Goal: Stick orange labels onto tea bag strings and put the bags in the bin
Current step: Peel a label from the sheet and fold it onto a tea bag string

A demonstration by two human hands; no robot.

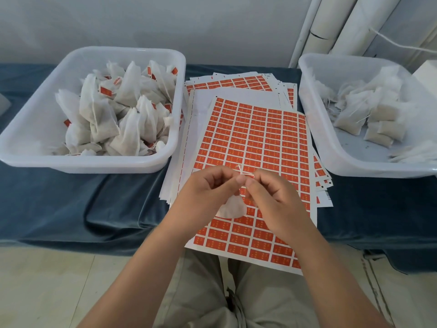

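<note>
1. Head view: the left hand point(208, 188) and the right hand point(272, 195) meet over the top sheet of labels point(255, 143), with their fingertips touching.
2. The left hand's grip is pinched on the string point(240, 170). The right hand's grip is pinched on 1 orange label point(248, 176), right at the string.
3. The tea bag point(230, 208) hangs just under the hands, above the sheet.
4. The left bin point(35, 129) is a white tub piled with labelled bags point(123, 114), which show orange tags.
5. The right bin point(335, 152) is a white tub holding plain bags point(369, 114) with loose white strings.
6. A messy stack of sheets point(236, 84) lies under the top sheet, between the 2 bins.
7. Everything sits on a counter point(94, 204) covered in blue cloth.
</note>
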